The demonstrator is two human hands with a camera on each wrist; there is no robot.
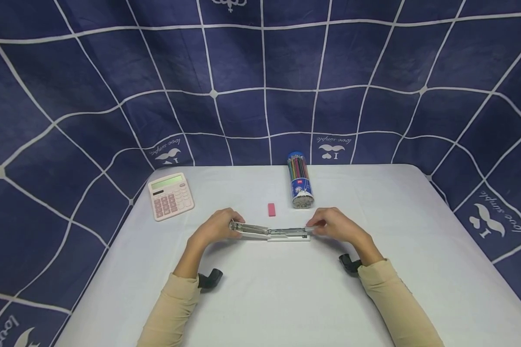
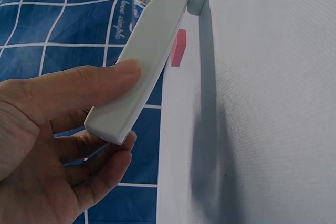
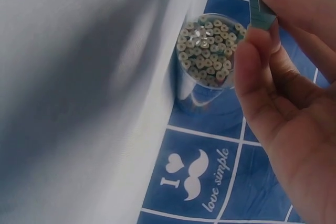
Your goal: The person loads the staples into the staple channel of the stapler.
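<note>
A white stapler [image 1: 253, 235] is spread wide at its hinge, its metal inside facing up, low over the white table. My left hand [image 1: 220, 224] grips the end of its left arm. In the left wrist view, the thumb lies on the smooth white outer cover [image 2: 144, 56] and the fingers are curled behind. My right hand [image 1: 335, 224] is at the stapler's other end. Between its thumb and fingertips it pinches a strip of staples [image 3: 261, 17], a narrow grey-green metal piece with fine cross lines. The strip's far end is out of the right wrist view.
Just behind the stapler lies a small pink eraser [image 1: 271, 209]. A clear tube of colored pencils [image 1: 301, 180] with a blue lid lies behind the right hand. At the back left is a pink calculator [image 1: 171, 196]. A blue checked cloth [image 1: 243, 111] hangs around the table.
</note>
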